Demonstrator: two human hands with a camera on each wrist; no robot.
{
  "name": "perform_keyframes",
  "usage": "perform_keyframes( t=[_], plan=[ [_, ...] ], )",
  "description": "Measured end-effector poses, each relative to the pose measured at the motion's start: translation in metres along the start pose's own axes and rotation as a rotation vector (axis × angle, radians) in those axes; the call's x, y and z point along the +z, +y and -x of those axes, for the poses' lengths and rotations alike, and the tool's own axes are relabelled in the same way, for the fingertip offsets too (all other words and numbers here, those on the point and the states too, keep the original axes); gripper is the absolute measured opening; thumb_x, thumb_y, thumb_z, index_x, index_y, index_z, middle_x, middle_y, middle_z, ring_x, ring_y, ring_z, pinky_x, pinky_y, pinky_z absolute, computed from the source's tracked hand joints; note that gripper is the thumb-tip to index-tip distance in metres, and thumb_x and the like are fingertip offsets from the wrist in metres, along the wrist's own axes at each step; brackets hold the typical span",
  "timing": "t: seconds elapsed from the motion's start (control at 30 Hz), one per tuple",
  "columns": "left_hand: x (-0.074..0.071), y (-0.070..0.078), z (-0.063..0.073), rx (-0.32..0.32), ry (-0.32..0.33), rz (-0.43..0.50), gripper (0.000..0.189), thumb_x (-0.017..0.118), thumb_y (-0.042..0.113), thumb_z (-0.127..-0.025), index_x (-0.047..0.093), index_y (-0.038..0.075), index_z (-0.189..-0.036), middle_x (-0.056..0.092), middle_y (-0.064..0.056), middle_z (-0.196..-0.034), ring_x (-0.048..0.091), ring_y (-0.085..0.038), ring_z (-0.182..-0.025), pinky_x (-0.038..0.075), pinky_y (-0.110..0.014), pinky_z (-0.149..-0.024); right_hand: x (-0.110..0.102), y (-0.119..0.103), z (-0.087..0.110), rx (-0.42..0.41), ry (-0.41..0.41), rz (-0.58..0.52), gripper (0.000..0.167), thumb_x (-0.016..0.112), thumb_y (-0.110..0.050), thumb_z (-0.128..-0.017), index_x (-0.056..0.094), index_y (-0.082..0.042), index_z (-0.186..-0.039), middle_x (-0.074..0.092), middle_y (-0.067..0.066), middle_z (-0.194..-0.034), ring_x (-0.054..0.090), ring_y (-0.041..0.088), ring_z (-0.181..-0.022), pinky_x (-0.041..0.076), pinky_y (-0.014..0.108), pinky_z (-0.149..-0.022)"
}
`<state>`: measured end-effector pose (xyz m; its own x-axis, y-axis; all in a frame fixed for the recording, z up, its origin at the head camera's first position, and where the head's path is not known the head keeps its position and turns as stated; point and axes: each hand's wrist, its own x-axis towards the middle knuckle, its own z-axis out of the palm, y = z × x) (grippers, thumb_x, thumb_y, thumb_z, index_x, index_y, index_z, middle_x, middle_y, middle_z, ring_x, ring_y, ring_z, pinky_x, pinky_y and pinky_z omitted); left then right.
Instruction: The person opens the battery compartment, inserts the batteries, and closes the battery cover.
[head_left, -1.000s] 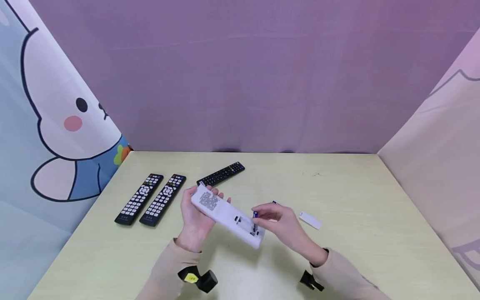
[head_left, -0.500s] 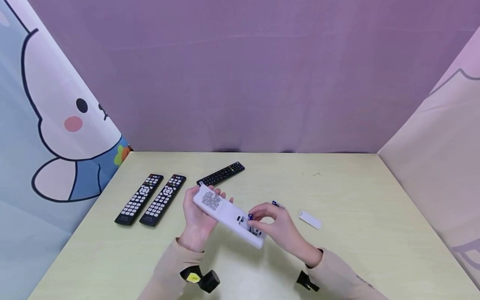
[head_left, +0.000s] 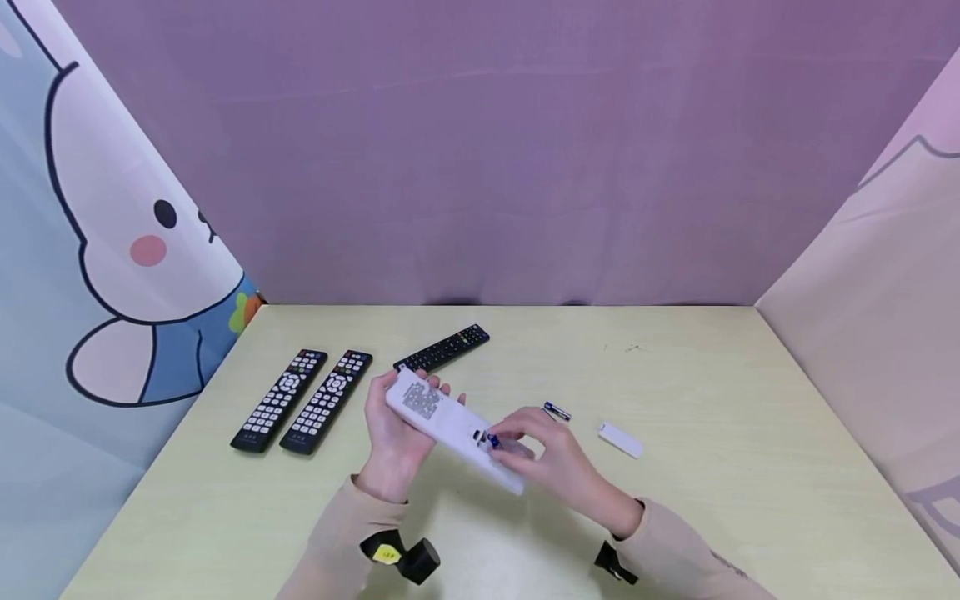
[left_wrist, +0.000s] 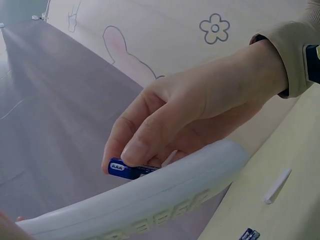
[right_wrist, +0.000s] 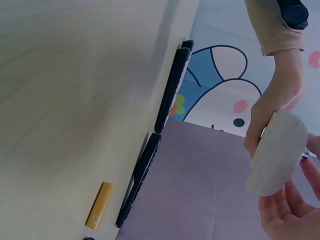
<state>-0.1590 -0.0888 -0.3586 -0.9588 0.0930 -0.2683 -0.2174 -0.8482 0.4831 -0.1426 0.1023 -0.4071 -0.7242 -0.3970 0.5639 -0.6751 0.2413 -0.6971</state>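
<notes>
My left hand (head_left: 395, 437) grips a white remote control (head_left: 450, 423) by its upper end, its back turned up. The battery compartment lies uncovered near the lower end. With thumb and fingers my right hand (head_left: 558, 454) pinches a blue AAA battery (left_wrist: 124, 169), one end tipped down into the compartment. The right fingers cover much of that opening in the head view. Beyond the right hand, a second blue battery (head_left: 557, 410) lies on the table, and a white battery cover (head_left: 620, 440) is to the right of it.
Two black remotes (head_left: 279, 400) with white buttons lie side by side at the left. Another black remote (head_left: 442, 348) lies behind the left hand. In the right wrist view, a short orange piece (right_wrist: 99, 205) lies on the table (right_wrist: 65, 100). A purple cloth (head_left: 510, 167) stands behind.
The battery in my right hand has shifted left along the compartment and tilted from near upright to lower. My right fingers have come down onto the remote. The left hand has hardly moved.
</notes>
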Motion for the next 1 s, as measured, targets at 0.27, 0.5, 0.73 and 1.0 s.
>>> perform_keyframes(
  t=[0.27, 0.5, 0.73, 1.0],
  plan=[
    [0.0008, 0.0024, -0.0003, -0.005, 0.006, 0.023, 0.028, 0.030, 0.036, -0.089, 0.041, 0.010, -0.091, 0.044, -0.004, -0.082, 0.043, -0.019, -0.080, 0.033, -0.045, -0.092, -0.0020, -0.0044, 0.0042, -0.049, -0.178, 0.124, 0.057, 0.076, -0.022, -0.065, 0.052, -0.009, -0.115, 0.046, 0.013, -0.118, 0.050, 0.024, -0.101, 0.047, 0.034, -0.082],
    [0.0024, 0.0038, 0.0005, -0.006, -0.003, 0.021, 0.028, 0.028, 0.036, -0.089, 0.040, 0.010, -0.093, 0.044, -0.004, -0.081, 0.043, -0.019, -0.079, 0.033, -0.045, -0.091, -0.0015, -0.0041, 0.0061, -0.128, -0.209, 0.227, 0.062, 0.076, -0.015, -0.064, 0.049, -0.009, -0.119, 0.045, 0.016, -0.120, 0.055, 0.021, -0.090, 0.048, 0.018, -0.069],
    [0.0044, 0.0022, 0.0014, -0.015, -0.010, 0.028, 0.029, 0.028, 0.036, -0.089, 0.040, 0.010, -0.088, 0.043, -0.004, -0.079, 0.043, -0.018, -0.077, 0.034, -0.045, -0.090, -0.0013, -0.0005, 0.0064, -0.215, -0.165, 0.282, 0.057, 0.074, -0.012, -0.063, 0.052, -0.006, -0.116, 0.048, 0.017, -0.115, 0.057, 0.021, -0.085, 0.046, 0.011, -0.065],
    [0.0047, 0.0014, 0.0006, -0.017, 0.019, 0.048, 0.028, 0.029, 0.036, -0.089, 0.041, 0.010, -0.087, 0.043, -0.004, -0.079, 0.043, -0.019, -0.077, 0.034, -0.045, -0.090, -0.0029, 0.0001, 0.0066, -0.294, -0.085, 0.277, 0.051, 0.074, -0.007, -0.059, 0.059, -0.002, -0.107, 0.052, 0.016, -0.112, 0.058, 0.026, -0.090, 0.047, 0.015, -0.071]
  ],
)
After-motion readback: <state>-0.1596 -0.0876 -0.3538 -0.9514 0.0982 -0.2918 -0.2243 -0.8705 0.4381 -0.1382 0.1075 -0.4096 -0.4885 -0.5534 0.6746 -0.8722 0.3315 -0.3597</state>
